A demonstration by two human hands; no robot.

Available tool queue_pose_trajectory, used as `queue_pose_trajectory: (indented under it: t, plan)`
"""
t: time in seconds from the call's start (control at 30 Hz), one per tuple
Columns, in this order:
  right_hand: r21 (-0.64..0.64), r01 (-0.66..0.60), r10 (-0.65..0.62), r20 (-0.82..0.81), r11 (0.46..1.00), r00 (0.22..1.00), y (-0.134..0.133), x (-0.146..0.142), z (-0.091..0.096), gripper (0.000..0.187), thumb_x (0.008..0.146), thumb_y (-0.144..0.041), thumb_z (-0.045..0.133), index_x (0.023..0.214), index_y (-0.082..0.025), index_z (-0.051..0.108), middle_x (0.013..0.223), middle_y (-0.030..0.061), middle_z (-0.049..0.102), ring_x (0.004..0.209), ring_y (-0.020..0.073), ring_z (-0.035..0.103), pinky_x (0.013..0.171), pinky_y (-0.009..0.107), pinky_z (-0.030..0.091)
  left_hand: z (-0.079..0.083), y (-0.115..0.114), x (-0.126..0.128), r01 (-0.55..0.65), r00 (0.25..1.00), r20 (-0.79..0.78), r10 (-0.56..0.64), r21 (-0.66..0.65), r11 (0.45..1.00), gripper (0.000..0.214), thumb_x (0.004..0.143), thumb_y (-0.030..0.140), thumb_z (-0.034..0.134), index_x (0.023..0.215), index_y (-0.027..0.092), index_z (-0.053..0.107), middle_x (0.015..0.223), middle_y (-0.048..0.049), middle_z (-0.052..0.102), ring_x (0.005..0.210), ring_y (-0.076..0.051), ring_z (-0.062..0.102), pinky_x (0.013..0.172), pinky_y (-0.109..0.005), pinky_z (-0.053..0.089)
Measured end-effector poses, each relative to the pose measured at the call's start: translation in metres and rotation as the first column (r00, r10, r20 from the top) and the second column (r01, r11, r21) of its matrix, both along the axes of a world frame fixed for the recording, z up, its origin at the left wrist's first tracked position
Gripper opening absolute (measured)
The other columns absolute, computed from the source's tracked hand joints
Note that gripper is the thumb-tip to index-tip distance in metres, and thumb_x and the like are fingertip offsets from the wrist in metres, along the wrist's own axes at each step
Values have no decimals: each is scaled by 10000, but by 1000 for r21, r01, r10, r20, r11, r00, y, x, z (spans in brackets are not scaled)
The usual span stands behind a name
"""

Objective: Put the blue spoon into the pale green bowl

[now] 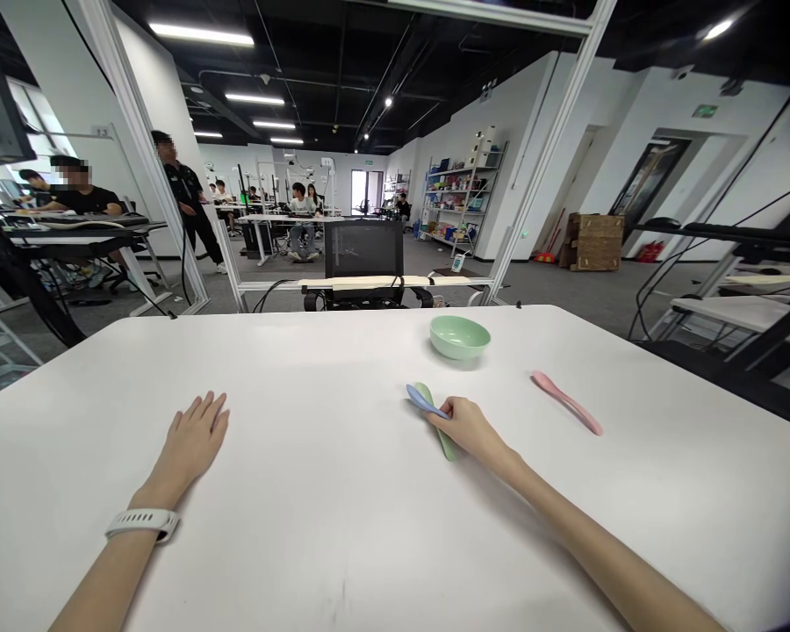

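My right hand (469, 426) pinches a blue spoon (422, 400) by its handle, near the middle of the table. Partly beneath the blue spoon and my fingers is a green spoon (446, 443); whether the two spoons touch I cannot tell. A light green bowl (459, 338) stands upright close to the far edge, beyond my right hand. Off to the right lies a pink spoon (567, 403), slanting across the tabletop. My left hand (196, 432), with a pale band at the wrist, rests flat on the left side, fingers stretched out and holding nothing.
The white table (290, 509) has a far edge facing a metal frame (546, 149) and a black chair (364, 249). Several people sit or stand at desks in the background. A shelf (461, 197) and a wooden crate (592, 241) stand farther back right.
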State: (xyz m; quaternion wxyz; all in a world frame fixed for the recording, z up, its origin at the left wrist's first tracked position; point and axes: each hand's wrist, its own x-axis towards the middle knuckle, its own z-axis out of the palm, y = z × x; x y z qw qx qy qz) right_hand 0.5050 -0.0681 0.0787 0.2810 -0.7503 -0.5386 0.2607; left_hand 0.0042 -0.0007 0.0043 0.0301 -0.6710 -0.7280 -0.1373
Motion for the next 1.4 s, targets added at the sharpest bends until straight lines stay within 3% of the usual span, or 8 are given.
queue_pose_trajectory:
  t: [0.27,0.43,0.57,0.67,0.8,0.93,1.07,1.4]
  plan:
    - [8,-21,21,-9,1000,1000,-2,5,-6,326,972,-485,789,831,-249,613,807,24,706,649,167,573,585,309,359,6,-2,1,3,1000,1,-3,-47,999,783,1106,447,228,1702,74,573,1822,-211,513,1727,-374,448,1415,-605,357]
    - [57,-6,6,-5,998,1000,-1,11,4,274,979,-491,756,955,-250,628,766,5,696,661,188,598,601,307,383,6,-2,0,16,1000,0,-17,-59,998,832,1107,480,164,1715,61,548,1834,-208,492,1738,-386,427,1421,-629,336]
    - [115,65,-73,67,991,995,4,42,16,234,1066,-446,622,934,-253,605,735,25,696,646,199,623,629,316,420,1,-1,-1,14,1000,-8,-14,-29,999,811,1108,476,187,1706,83,568,1822,-197,514,1728,-378,446,1416,-619,351]
    - [50,144,-151,187,988,971,8,74,17,239,1097,-383,554,899,-254,590,745,68,724,646,223,667,638,332,449,-1,0,-1,19,1000,2,-19,-8,1000,787,1110,459,210,1694,87,584,1805,-212,531,1715,-384,466,1406,-643,364]
    - [-99,180,-125,408,979,904,12,98,7,230,1032,-353,667,835,-240,631,849,144,788,780,290,759,704,362,500,-1,-1,-1,23,1000,17,-23,3,1000,769,1105,447,239,1680,89,602,1795,-221,540,1703,-400,482,1394,-669,376]
    - [-132,184,-95,501,974,860,16,102,-2,245,994,-419,741,850,-230,681,979,188,828,910,336,800,727,370,530,1,-2,0,9,1000,9,-9,0,1000,766,1102,443,233,1680,109,611,1793,-204,554,1708,-385,477,1398,-643,377]
    - [-115,181,-104,486,977,868,15,108,-4,207,943,-407,804,898,-231,705,1005,168,834,907,331,804,710,363,538,4,-3,2,-2,1000,1,2,-1,1000,757,1098,437,245,1679,121,614,1788,-194,569,1703,-368,486,1398,-609,383]
    - [-87,169,-115,438,982,891,15,121,-3,136,960,-347,797,980,-214,777,1164,198,868,1050,356,837,797,375,560,8,-5,3,14,1000,20,-13,-44,999,810,1095,465,205,1695,69,578,1817,-221,512,1726,-396,445,1405,-656,358]
